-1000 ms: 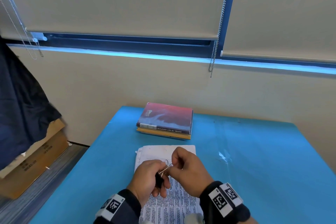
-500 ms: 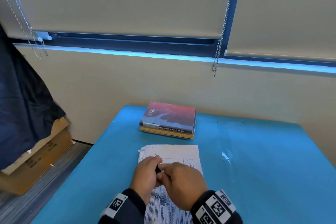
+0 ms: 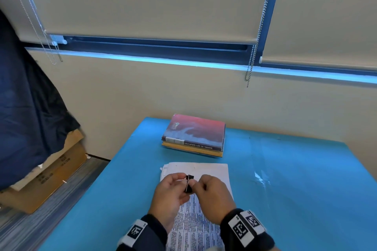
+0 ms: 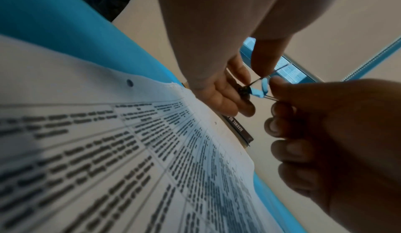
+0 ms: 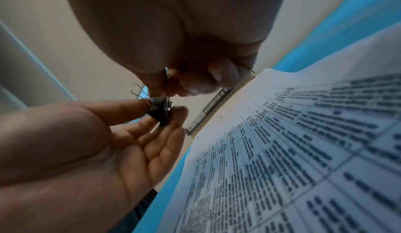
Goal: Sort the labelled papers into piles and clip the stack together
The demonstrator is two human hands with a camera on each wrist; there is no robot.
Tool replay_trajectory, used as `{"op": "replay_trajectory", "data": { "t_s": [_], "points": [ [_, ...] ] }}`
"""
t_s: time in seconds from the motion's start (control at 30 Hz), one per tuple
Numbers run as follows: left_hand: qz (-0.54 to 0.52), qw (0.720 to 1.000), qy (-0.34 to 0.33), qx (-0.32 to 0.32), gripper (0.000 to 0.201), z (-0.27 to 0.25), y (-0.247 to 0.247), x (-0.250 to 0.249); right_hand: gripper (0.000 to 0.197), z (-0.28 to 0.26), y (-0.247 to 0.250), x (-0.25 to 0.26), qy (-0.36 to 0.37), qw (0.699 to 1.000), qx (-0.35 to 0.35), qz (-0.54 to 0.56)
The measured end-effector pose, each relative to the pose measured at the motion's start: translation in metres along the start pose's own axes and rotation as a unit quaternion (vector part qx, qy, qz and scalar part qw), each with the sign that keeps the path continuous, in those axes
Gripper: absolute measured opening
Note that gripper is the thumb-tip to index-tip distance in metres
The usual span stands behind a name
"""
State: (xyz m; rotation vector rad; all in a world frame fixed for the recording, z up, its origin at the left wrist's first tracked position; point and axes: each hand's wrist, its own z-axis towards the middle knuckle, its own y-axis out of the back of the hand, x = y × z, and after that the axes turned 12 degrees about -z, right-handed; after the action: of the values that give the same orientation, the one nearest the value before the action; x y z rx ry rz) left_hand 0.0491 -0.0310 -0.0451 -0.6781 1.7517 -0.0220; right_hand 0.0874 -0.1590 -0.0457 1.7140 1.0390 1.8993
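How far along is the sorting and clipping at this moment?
Done, by the look of it: the printed papers lie gathered in one stack on the blue table. In hand: the left hand and right hand both pinch a black binder clip above the stack, working its wire handles. Left: the clip is not yet on the papers. Whether any sorting remains cannot be told.

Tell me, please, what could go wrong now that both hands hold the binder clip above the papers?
The binder clip is pinched only at fingertips by the left hand and right hand; it could spring loose. The paper stack lies unheld with uneven far edges, so it may get clipped misaligned.
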Motion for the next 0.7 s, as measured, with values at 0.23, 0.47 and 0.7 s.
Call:
{"op": "replay_trajectory", "data": {
  "t_s": [0.23,0.47,0.7],
  "points": [
    [0.01,1.0,0.01,0.02,0.014,0.018,0.001,0.01,0.042,0.006,-0.006,-0.005,-0.063,0.983,0.039,0.167],
    [0.24,0.968,0.047,0.056,0.01,0.045,-0.006,0.005,0.041,0.036,-0.012,-0.029,-0.187,0.951,0.077,0.234],
    [0.555,0.816,-0.134,0.092,0.038,0.089,-0.024,-0.019,0.036,0.048,-0.017,-0.037,-0.226,0.934,0.115,0.251]
  ]
}}
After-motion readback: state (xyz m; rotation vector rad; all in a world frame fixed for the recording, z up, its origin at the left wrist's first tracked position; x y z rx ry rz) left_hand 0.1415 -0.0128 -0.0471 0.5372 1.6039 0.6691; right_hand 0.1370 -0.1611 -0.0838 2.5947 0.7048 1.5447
